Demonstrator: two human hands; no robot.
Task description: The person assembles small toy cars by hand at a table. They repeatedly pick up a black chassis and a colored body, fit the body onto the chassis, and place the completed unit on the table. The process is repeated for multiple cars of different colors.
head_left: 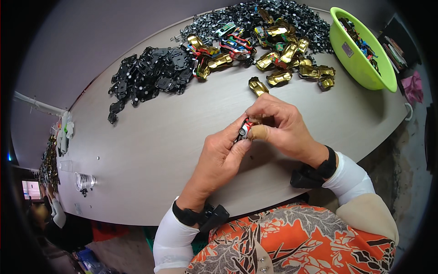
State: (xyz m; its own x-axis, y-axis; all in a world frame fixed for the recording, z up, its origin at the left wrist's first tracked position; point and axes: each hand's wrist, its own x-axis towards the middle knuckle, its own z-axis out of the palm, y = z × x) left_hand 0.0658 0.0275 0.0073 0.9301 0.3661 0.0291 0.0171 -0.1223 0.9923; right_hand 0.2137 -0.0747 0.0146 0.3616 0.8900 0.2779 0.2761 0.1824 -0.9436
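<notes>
Between my two hands, above the near middle of the table, is a small toy car (246, 129) with red and white on its body and a dark wheel showing. My left hand (224, 150) pinches it from the left, thumb and fingers closed on it. From the right, my right hand (279, 124) grips the same car, with a tan wrap on one digit. Much of the car is hidden by fingers. Just beyond my right fingers lies a gold car body shell (258, 86). More gold shells (279, 78) lie farther off.
Black car bases (150, 73) are heaped at the far left. Colourful car shells (236, 45) lie at the far middle, before a wide pile of small wheel parts (219, 20). A green basin (365, 68) stands at right, a clear cup (84, 181) at left. Another person (59, 223) works there.
</notes>
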